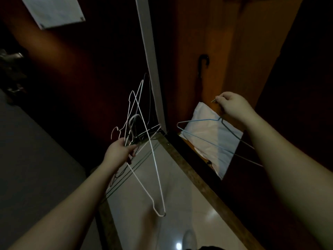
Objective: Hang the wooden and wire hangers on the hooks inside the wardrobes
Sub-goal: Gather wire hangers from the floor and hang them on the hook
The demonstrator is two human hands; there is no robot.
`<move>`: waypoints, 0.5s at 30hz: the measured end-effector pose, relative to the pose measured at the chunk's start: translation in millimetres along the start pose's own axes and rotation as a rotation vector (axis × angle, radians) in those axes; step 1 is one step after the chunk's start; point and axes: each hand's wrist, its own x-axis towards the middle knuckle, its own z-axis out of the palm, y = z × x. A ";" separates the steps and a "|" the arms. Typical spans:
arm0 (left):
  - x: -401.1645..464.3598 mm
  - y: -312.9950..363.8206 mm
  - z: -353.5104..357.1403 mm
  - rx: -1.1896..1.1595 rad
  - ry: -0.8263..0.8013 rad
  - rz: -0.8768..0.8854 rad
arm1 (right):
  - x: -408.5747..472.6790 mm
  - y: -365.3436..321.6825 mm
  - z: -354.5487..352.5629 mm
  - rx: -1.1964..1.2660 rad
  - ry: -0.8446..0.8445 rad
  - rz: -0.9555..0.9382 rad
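My left hand (119,151) grips a tangled bundle of wire hangers (142,134), white and dark ones, their hooks sticking up past my fingers and one white hanger dangling down to the floor side. My right hand (232,105) holds a blue wire hanger (201,134) by its hook end, inside the open wardrobe. A dark hook (203,63) sits on the wardrobe's brown inner wall, above and left of my right hand. No wooden hanger shows.
A white folded cloth or bag (214,141) lies on the wardrobe floor under the blue hanger. The wardrobe door's pale edge (151,60) stands between my hands. Glossy tiled floor (180,195) lies below. A white sheet (54,11) is fixed on the dark door at upper left.
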 end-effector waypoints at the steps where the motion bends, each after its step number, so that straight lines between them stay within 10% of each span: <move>1: 14.7 5.4 -0.7 0.002 0.016 -0.013 | 15.5 -5.6 4.2 0.000 0.017 -0.008; 15: 204.6 22.1 -6.3 0.605 0.156 -0.077 | 149.7 -76.7 28.8 0.374 0.234 -0.097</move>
